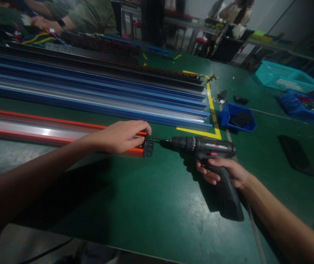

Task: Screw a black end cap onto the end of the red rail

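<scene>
My right hand (235,171) is wrapped around the handle of a black cordless drill (214,146), which lies level and points left. Its thin bit (155,140) reaches to the black end cap (148,149) of a long orange-red metal profile (43,128). Whether the tip sits in a screw is too small to tell. Over the profile's right end lies my left hand (120,136), fingers curled around it and fingertips next to the cap. The profile runs out of view at the left.
Several blue and black profiles (104,93) lie behind, ending near yellow tape (214,110). To the right are a small blue bin (252,126), a dark flat object (296,154), a teal basket (286,79) and a blue bin of parts (308,110). Another person's hand (45,24) is among wires at far left.
</scene>
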A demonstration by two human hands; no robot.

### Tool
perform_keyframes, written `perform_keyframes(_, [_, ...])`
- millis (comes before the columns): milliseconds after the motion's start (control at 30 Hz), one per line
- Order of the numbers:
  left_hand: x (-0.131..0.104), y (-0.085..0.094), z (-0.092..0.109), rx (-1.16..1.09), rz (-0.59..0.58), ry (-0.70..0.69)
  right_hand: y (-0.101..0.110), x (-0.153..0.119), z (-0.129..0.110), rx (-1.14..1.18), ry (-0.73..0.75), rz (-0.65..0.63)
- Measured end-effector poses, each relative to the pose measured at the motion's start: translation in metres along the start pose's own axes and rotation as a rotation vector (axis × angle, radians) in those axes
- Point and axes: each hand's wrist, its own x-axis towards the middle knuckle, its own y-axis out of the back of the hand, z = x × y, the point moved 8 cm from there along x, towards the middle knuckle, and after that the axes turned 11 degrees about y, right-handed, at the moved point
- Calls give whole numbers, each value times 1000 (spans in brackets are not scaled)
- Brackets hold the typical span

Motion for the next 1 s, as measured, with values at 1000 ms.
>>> perform_keyframes(1000, [0, 0, 1, 8, 2, 6, 2, -1, 0, 2, -4, 23])
